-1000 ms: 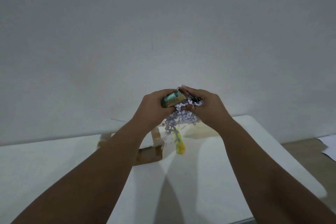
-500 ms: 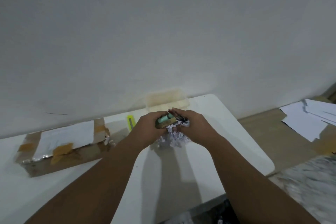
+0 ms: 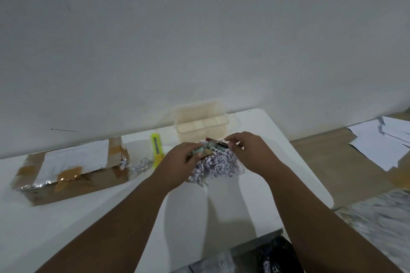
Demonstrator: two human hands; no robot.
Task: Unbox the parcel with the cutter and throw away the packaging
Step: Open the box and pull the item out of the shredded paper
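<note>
An opened cardboard parcel [image 3: 73, 175] with brown tape and a white label lies at the left of the white table [image 3: 221, 206]. The yellow cutter [image 3: 157, 149] rests beside it, near the wall. My left hand [image 3: 182, 162] grips a small green and brown item [image 3: 205, 152] pulled from the parcel. My right hand [image 3: 248, 150] pinches a dark red and black piece [image 3: 218, 143] just above a heap of shredded white paper filler [image 3: 215, 166] lying on the table between both hands.
A translucent plastic container [image 3: 200, 122] stands against the wall behind my hands. More shredded paper [image 3: 142, 165] lies by the parcel's open end. A dark bin with shreds [image 3: 273, 257] sits below the table's front edge. White sheets [image 3: 381, 142] lie on the floor at the right.
My view has tilted down and left, so the parcel and container show. My hands lowered the paper filler onto the table and moved slightly apart.
</note>
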